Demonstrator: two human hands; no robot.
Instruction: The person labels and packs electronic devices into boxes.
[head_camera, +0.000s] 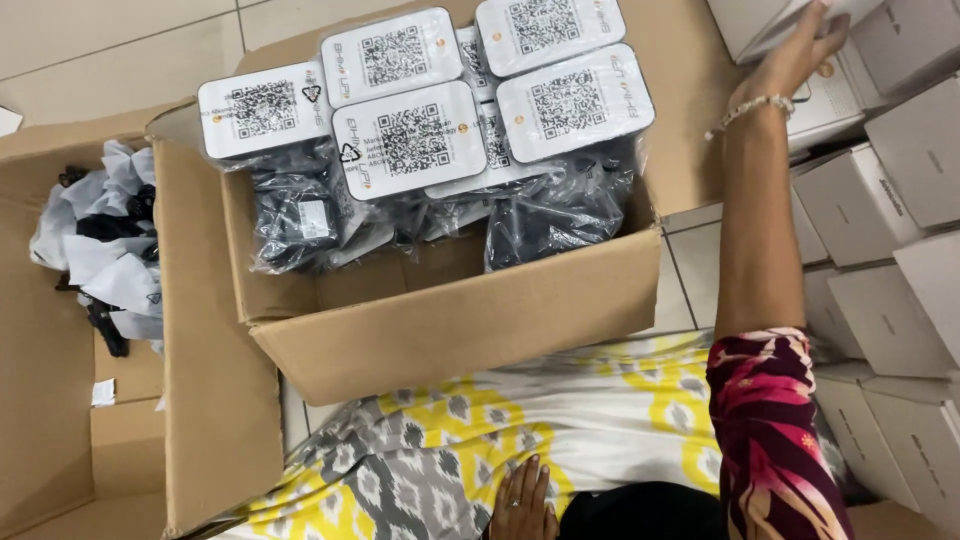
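Note:
My right hand (795, 50) reaches far out to the upper right, fingers laid on a small white carton (770, 22) at the top of a stack; whether it grips it I cannot tell. A beaded bracelet circles that wrist. My left hand (520, 500) rests flat on my lap, on yellow, grey and white patterned cloth, holding nothing. In front of me an open brown cardboard box (450, 320) holds several black devices in clear plastic bags, each topped by a white square-code panel (410, 140).
Stacked white cartons (880, 200) fill the right side. A second open cardboard box (50, 400) at the left contains white wrappers and black cords (100, 250). Pale floor tiles show at the top left and between the boxes.

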